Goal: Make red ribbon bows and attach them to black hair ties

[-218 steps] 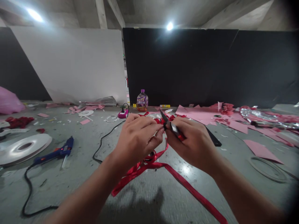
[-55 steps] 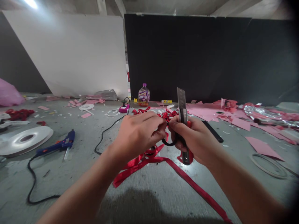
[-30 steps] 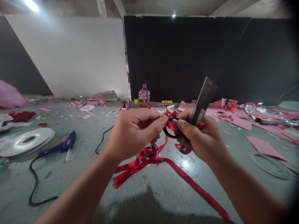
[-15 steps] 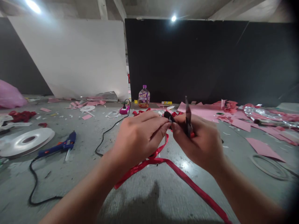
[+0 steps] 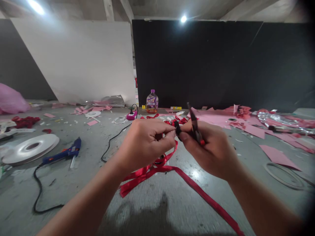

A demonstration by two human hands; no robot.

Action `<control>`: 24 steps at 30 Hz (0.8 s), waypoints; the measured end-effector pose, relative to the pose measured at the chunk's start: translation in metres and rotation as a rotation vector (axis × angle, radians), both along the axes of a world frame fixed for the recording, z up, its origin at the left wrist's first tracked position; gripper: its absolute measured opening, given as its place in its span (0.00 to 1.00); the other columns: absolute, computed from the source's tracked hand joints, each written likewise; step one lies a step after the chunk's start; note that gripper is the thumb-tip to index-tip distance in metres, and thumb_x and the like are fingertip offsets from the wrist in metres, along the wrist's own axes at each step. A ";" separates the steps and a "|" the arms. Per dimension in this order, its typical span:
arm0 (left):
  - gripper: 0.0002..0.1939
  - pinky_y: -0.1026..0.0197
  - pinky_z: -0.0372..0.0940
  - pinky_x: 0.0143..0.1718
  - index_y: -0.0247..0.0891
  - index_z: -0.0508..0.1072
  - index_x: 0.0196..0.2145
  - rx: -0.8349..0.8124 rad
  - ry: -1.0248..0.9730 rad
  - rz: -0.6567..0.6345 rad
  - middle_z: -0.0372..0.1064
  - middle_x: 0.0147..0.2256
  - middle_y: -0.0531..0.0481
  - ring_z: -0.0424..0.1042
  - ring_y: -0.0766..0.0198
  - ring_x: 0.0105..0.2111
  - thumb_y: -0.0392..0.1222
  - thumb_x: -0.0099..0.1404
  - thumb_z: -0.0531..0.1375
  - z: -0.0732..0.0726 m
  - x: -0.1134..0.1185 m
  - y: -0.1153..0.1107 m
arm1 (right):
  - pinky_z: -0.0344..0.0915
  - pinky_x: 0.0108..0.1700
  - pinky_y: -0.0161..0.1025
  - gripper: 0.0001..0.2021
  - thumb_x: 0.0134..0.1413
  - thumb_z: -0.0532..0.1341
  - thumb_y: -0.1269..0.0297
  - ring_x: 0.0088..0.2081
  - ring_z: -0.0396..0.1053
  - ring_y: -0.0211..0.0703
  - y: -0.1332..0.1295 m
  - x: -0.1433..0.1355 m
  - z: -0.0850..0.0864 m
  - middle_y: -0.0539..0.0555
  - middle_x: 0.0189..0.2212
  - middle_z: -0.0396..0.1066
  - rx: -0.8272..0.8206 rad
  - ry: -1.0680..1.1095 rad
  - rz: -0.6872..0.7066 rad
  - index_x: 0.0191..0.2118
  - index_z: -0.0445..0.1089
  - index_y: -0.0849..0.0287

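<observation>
My left hand (image 5: 150,139) is closed in a pinch at a small black piece (image 5: 177,130) near the middle of the view; what exactly lies between its fingertips is too small to tell. Opposite it, my right hand (image 5: 209,144) has thumb and finger on that black piece and also holds a dark pointed tool (image 5: 194,123) with a red spot, its tip upward. Beneath both hands, red ribbon (image 5: 197,188) lies in loops on the grey table (image 5: 137,213), one long strip running to the lower right.
At left are a white ribbon spool (image 5: 31,149) and a blue glue gun (image 5: 65,152) with black cord. A bottle (image 5: 152,101) and a pink power adapter (image 5: 132,114) stand behind. Pink paper (image 5: 279,156) and a pale ring (image 5: 283,177) lie right.
My left hand's fingers have drawn back slightly to the left from the black piece, showing more of it. The tool in my right hand has tilted to the left.
</observation>
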State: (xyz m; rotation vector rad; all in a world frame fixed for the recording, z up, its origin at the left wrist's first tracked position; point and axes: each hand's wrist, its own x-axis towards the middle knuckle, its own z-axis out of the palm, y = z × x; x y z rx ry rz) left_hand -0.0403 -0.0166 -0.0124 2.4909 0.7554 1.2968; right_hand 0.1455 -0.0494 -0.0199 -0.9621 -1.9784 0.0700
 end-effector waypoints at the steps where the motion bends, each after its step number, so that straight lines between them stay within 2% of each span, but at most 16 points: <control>1: 0.15 0.65 0.54 0.21 0.35 0.69 0.19 -0.066 -0.045 -0.019 0.60 0.18 0.57 0.59 0.72 0.19 0.32 0.63 0.57 0.000 0.001 -0.001 | 0.54 0.26 0.36 0.08 0.60 0.57 0.71 0.23 0.55 0.34 -0.001 0.000 0.000 0.45 0.20 0.58 -0.050 0.052 0.025 0.29 0.65 0.58; 4: 0.15 0.66 0.54 0.17 0.36 0.70 0.20 -0.213 -0.159 -0.061 0.59 0.15 0.57 0.58 0.73 0.15 0.32 0.64 0.57 -0.001 0.002 -0.001 | 0.52 0.23 0.35 0.08 0.62 0.55 0.69 0.20 0.53 0.33 -0.002 0.000 0.000 0.45 0.19 0.57 -0.198 0.191 0.111 0.31 0.67 0.58; 7: 0.12 0.67 0.56 0.16 0.36 0.74 0.24 -0.253 -0.189 -0.059 0.62 0.15 0.57 0.59 0.73 0.14 0.33 0.64 0.57 -0.001 0.001 -0.001 | 0.50 0.21 0.35 0.07 0.63 0.55 0.68 0.19 0.52 0.32 -0.001 0.000 0.000 0.44 0.18 0.57 -0.237 0.236 0.116 0.32 0.67 0.58; 13: 0.09 0.68 0.57 0.15 0.37 0.80 0.32 -0.239 -0.182 -0.008 0.69 0.19 0.55 0.62 0.72 0.16 0.43 0.64 0.62 0.001 0.001 -0.004 | 0.52 0.24 0.36 0.08 0.60 0.59 0.67 0.22 0.54 0.34 0.001 -0.002 -0.001 0.45 0.19 0.56 -0.024 0.128 -0.032 0.28 0.66 0.57; 16: 0.10 0.69 0.56 0.13 0.36 0.80 0.30 -0.299 -0.169 0.004 0.66 0.15 0.55 0.62 0.72 0.13 0.43 0.64 0.62 -0.001 0.001 -0.002 | 0.54 0.27 0.37 0.07 0.58 0.60 0.69 0.23 0.56 0.35 0.002 -0.004 -0.003 0.46 0.20 0.58 0.078 0.056 -0.070 0.28 0.66 0.57; 19: 0.10 0.70 0.56 0.11 0.36 0.80 0.29 -0.417 -0.168 -0.025 0.65 0.14 0.56 0.62 0.72 0.12 0.41 0.64 0.60 -0.002 -0.001 0.001 | 0.55 0.27 0.36 0.07 0.57 0.60 0.71 0.24 0.57 0.34 0.003 -0.005 -0.004 0.46 0.21 0.61 0.104 0.019 -0.068 0.28 0.66 0.57; 21: 0.10 0.71 0.56 0.12 0.36 0.80 0.28 -0.485 -0.165 -0.063 0.65 0.14 0.55 0.63 0.72 0.12 0.40 0.64 0.60 -0.002 -0.002 0.004 | 0.54 0.27 0.36 0.07 0.57 0.60 0.70 0.23 0.56 0.34 0.002 -0.005 -0.004 0.45 0.21 0.59 0.068 0.033 -0.057 0.28 0.67 0.57; 24: 0.10 0.71 0.57 0.12 0.34 0.78 0.27 -0.560 -0.206 -0.129 0.64 0.14 0.56 0.62 0.73 0.11 0.39 0.64 0.60 -0.003 -0.003 0.007 | 0.53 0.25 0.36 0.08 0.60 0.58 0.68 0.21 0.54 0.33 0.001 -0.004 -0.002 0.44 0.18 0.55 -0.108 0.130 0.003 0.29 0.68 0.58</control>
